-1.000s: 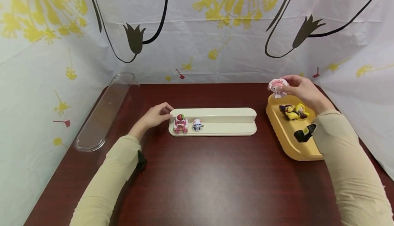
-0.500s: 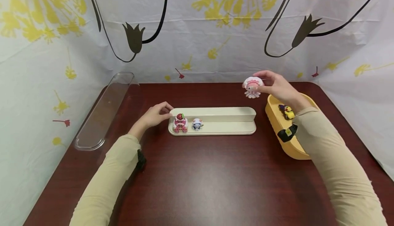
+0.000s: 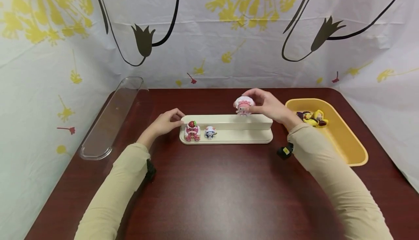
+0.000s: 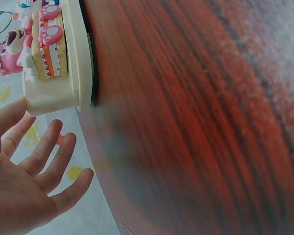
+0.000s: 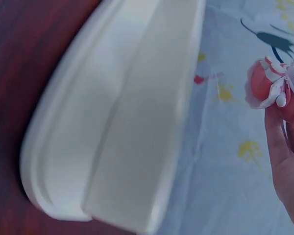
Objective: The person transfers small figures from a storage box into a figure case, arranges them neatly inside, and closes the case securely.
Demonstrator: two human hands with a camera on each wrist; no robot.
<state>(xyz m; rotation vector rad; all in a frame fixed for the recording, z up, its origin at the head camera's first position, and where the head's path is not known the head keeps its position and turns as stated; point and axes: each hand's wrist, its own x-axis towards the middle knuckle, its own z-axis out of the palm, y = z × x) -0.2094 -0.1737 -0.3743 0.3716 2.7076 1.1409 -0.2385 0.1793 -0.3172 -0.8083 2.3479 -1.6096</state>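
A cream stepped display stand (image 3: 242, 136) lies mid-table. My left hand (image 3: 164, 124) touches its left end with thumb and index finger, while the other fingers spread loosely in the left wrist view. On its lower step, a pink bear figurine (image 3: 192, 132) with a strawberry on top sits at the left, beside a small white-and-blue figurine (image 3: 210, 132). My right hand (image 3: 271, 107) pinches a pink figurine with a white frilly bonnet (image 3: 244, 104) above the stand's raised back step. In the right wrist view, that bonneted figurine (image 5: 264, 83) is held up at the fingertips, apart from the stand.
A yellow tray (image 3: 348, 149) at the right holds two yellow-and-dark figurines (image 3: 312, 118) near its back. A long clear plastic cover (image 3: 109, 120) lies along the table's left edge. Patterned cloth hangs behind the dark red table (image 3: 209, 189).
My right hand has carried the bonneted figurine left from above the yellow tray to above the stand, dropping lower at the end. My left hand has stayed at the stand's left end.
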